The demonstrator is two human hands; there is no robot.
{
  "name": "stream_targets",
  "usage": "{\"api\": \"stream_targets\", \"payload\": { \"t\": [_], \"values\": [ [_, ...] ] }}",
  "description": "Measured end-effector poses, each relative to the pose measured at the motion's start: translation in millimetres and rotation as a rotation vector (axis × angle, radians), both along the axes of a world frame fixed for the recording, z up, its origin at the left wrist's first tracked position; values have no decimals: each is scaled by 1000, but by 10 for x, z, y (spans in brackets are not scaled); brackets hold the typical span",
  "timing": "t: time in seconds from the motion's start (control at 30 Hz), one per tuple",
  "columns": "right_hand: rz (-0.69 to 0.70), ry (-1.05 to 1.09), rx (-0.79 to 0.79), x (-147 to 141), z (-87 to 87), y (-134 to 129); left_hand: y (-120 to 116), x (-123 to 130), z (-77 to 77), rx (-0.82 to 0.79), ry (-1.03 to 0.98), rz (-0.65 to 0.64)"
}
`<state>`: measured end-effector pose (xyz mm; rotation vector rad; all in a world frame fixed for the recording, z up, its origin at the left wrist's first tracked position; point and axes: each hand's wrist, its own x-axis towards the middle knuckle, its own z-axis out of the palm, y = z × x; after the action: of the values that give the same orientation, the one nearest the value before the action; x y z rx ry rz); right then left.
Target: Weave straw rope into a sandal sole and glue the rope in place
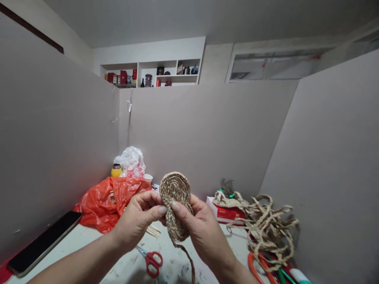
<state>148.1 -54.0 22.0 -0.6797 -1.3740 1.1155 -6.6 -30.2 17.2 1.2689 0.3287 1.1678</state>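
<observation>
Both hands hold up a coiled braided straw piece (175, 185), shaped like a small shoe sole with a narrow waist. My left hand (137, 217) pinches its left edge at the waist between thumb and fingers. On the other side, my right hand (204, 227) grips it, thumb pressed on the front face and fingers behind, partly hidden. A loose tail of braid (189, 256) hangs from the lower end toward the table. Below the hands lie red-handled scissors (152, 262), their blades pointing up and left.
A red plastic bag (100, 201) and a black phone (44, 242) lie at left. Behind them stand a white plastic bag (132, 161) and a yellow jar (116, 170). Tangled straw braid (272, 221) is heaped at right beside a red-and-white box (226, 213). Grey partitions (189, 130) enclose the table.
</observation>
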Motion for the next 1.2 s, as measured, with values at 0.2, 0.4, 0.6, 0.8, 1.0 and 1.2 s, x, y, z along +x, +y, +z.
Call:
{"api": "stream_targets", "payload": {
  "t": [0.2, 0.4, 0.6, 0.8, 1.0, 1.2],
  "values": [
    [8, -62, 9, 25, 75, -48, 25, -16, 29, 11, -9, -4],
    [-9, -288, 119, 152, 147, -94, 57, -80, 36, 41, 0, 52],
    [-5, -402, 167, 203, 180, -64, 71, -111, 61, 69, 51, 76],
    [20, -392, 181, 212, 219, -50, 50, -73, 67, 75, 75, 2],
    [93, -414, 103, 266, 215, -26, 49, -68, 78, -4, 17, 19],
    [64, -434, 129, 318, 224, 1, 72, -90, 68, 77, 33, 52]
  ]
}}
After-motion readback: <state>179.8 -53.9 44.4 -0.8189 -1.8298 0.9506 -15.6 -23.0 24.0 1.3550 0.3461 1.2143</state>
